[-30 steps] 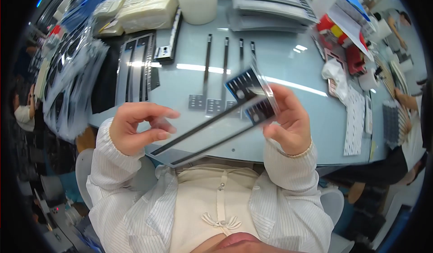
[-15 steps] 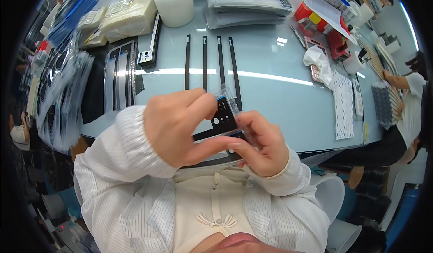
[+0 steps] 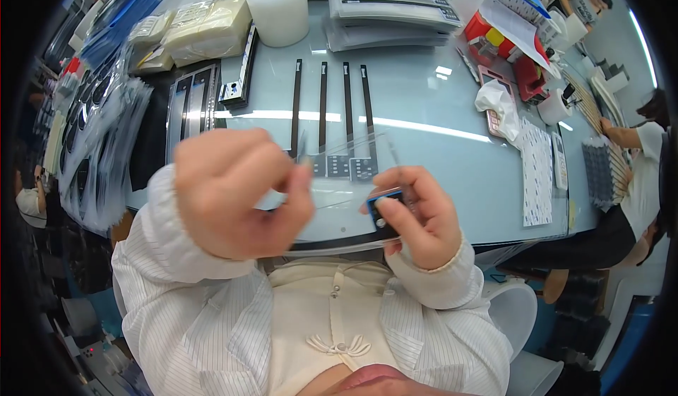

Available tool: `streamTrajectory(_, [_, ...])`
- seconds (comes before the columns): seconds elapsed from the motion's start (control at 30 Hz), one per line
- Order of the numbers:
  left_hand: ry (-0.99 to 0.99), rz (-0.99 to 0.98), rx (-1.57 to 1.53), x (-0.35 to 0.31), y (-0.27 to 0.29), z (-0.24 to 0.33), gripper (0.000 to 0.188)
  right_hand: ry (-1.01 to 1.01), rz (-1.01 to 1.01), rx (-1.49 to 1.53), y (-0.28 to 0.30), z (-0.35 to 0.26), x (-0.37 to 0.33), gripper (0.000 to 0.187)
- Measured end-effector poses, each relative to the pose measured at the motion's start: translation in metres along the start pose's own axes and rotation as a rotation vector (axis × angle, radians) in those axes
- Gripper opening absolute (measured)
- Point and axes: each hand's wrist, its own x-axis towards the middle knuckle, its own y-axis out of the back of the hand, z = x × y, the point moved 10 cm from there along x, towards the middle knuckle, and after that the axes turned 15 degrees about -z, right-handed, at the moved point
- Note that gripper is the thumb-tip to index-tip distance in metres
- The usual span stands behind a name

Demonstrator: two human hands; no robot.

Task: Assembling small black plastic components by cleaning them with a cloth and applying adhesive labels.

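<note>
My right hand (image 3: 421,216) grips a black strip panel (image 3: 380,222) with a blue edge near its end, thumb on top. The panel's long dark part runs leftward near my body, in a clear sleeve. A thin clear plastic film (image 3: 346,152) spreads between my hands. My left hand (image 3: 244,193), blurred and raised, has thumb and fingers pinched at the film's left side; its exact hold is partly hidden. Beyond them, several narrow black strips (image 3: 323,106) lie side by side on the table, their wider printed ends seen through the film.
Stacked clear-sleeved panels (image 3: 392,15) and a roll of clear film (image 3: 277,11) stand at the back. Wrapped pale packs (image 3: 207,29) and plastic-sleeved sheets (image 3: 106,142) crowd the left. To the right are a crumpled tissue (image 3: 498,104), a red tape dispenser (image 3: 530,78) and a patterned white sheet (image 3: 537,174).
My left hand has moved left and up, away from the panel, with clear film stretching out between the hands. My right hand keeps hold of the panel, whose end has turned lower.
</note>
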Motion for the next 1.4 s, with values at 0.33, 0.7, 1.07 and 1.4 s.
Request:
streamTrajectory(0.33, [0.712,0.355,-0.587,-0.085,0.024,-0.174,0.018,-0.040,0.165,0.080,0.087,0.013,-0.053,0.026])
streamTrajectory(0.7, [0.893,0.351,-1.221,-0.134,-0.098,-0.214,0.038,0.035,0.218,0.090,0.093,0.011,-0.061,0.026])
streamTrajectory(1.07, [0.978,0.177,-1.412,-0.131,-0.156,-0.153,0.034,0.014,0.166,0.069,0.079,0.011,-0.052,0.027])
streamTrajectory(1.4, [1.026,-0.139,-1.230,-0.104,-0.158,-0.127,0.075,-0.030,0.177,0.035,0.071,0.012,-0.055,0.028])
